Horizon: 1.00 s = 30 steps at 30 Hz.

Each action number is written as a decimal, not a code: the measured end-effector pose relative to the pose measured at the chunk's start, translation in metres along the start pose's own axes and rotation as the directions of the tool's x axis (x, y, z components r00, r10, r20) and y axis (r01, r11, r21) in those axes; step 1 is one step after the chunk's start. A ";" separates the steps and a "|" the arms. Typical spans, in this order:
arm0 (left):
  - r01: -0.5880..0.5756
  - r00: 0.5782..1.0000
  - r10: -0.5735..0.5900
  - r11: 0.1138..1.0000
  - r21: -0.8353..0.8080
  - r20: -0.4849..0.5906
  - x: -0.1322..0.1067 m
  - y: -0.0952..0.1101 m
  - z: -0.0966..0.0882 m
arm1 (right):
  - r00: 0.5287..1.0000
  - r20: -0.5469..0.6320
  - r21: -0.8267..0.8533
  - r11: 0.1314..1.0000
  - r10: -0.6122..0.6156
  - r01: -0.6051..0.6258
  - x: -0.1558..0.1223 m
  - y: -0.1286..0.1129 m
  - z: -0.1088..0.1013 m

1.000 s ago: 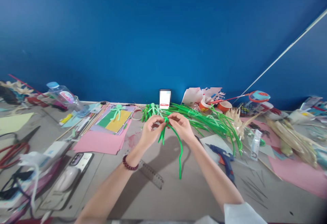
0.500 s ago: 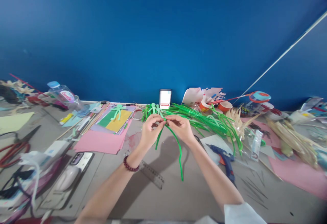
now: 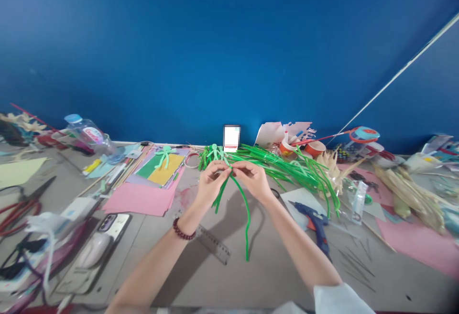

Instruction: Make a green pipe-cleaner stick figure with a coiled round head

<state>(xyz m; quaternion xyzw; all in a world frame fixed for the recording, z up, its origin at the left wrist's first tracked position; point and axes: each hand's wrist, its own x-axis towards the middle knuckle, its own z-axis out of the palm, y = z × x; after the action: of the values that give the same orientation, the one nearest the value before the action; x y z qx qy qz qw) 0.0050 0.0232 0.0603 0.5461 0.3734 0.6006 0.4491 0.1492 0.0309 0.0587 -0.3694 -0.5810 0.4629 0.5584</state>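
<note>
Both my hands meet over the middle of the table, fingertips almost touching. Between them hangs a green pipe cleaner (image 3: pixel 246 209), one long wavy strand falling toward me and shorter green strands dangling beneath my left fingers. My left hand (image 3: pixel 213 180) pinches it at the top, a dark red bead bracelet (image 3: pixel 183 230) on that wrist. My right hand (image 3: pixel 254 180) pinches the same spot from the other side. Just behind the hands lie a light green pipe cleaner figure (image 3: pixel 214 150) and a pile of green pipe cleaners (image 3: pixel 283 166). A clear ruler (image 3: pixel 214 246) lies below my left hand.
A blue glue gun (image 3: pixel 313 218) rests right of my right forearm. Pink paper (image 3: pixel 139 199), a phone (image 3: pixel 107 225) with a mouse (image 3: pixel 93 251) on it, and scissors (image 3: pixel 30 206) are on the left. A small screen (image 3: pixel 232 137) stands against the blue wall (image 3: pixel 229 56).
The long green strand has swung slightly left and hangs a little lower. The shorter strands have also shifted left. Both hands keep their pinch in nearly the same place.
</note>
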 end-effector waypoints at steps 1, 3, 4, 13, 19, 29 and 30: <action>0.045 0.999 -0.045 0.998 -0.040 0.004 0.000 0.001 0.000 | 1.000 0.010 0.011 1.000 0.019 -0.019 0.001 -0.001 0.000; 0.123 0.992 -0.121 0.987 -0.105 0.027 0.001 0.002 0.000 | 0.998 0.021 0.043 0.997 0.060 -0.061 0.002 -0.003 -0.001; 0.146 0.989 -0.142 0.981 -0.124 0.044 0.002 0.003 0.000 | 0.997 0.024 0.064 0.995 0.077 -0.079 0.002 -0.003 -0.001; 0.170 0.984 -0.160 0.977 -0.127 0.083 0.004 -0.003 -0.003 | 0.985 0.104 0.165 0.974 0.140 -0.156 0.005 -0.004 -0.005; 0.193 0.979 -0.180 0.970 -0.145 0.101 0.004 -0.007 -0.001 | 0.980 0.127 0.152 0.973 0.154 -0.172 0.005 -0.002 -0.004; 0.296 0.949 -0.270 0.939 -0.173 0.161 0.002 -0.001 0.000 | 0.990 0.097 0.130 0.985 0.103 -0.115 0.004 -0.003 0.000; 0.315 0.944 -0.287 0.931 -0.183 0.165 0.002 -0.001 0.000 | 0.991 0.098 0.127 0.986 0.094 -0.106 0.004 -0.003 0.001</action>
<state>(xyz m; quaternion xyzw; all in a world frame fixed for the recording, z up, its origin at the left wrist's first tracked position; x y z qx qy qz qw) 0.0051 0.0251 0.0594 0.4721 0.3567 0.5216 0.6147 0.1484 0.0342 0.0627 -0.3386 -0.5549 0.5442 0.5304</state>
